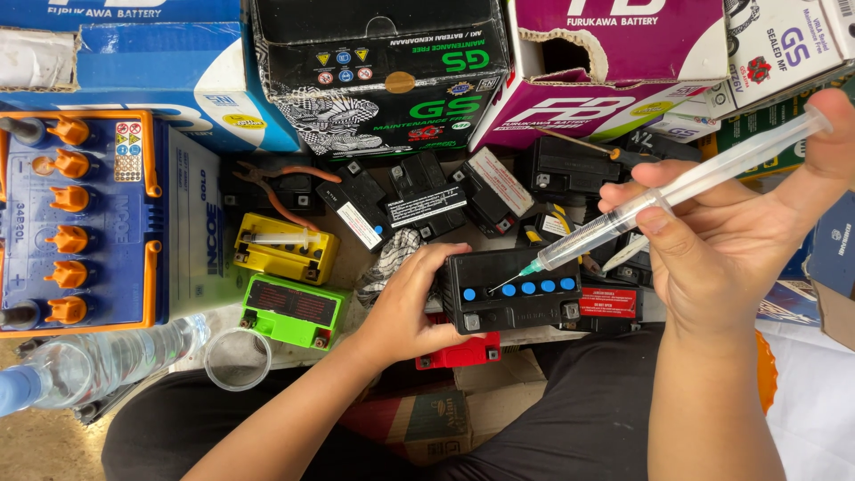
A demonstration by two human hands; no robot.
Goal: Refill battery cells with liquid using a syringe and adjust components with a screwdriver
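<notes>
Behind left hand, battery's edge hidden

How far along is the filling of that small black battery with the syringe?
Done: cannot tell which cells hold liquid. In hand: the left hand steadies the black battery while the right hand holds the syringe, needle tip at the second of its blue ports, near the left end. Left: probably the blue ports to the right of the needle. Yellow battery and green battery sit aside, untouched.

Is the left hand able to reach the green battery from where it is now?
Probably yes. The left hand grips the black battery, and the green battery lies close beside it with nothing between them, though the hand must release first.
</notes>
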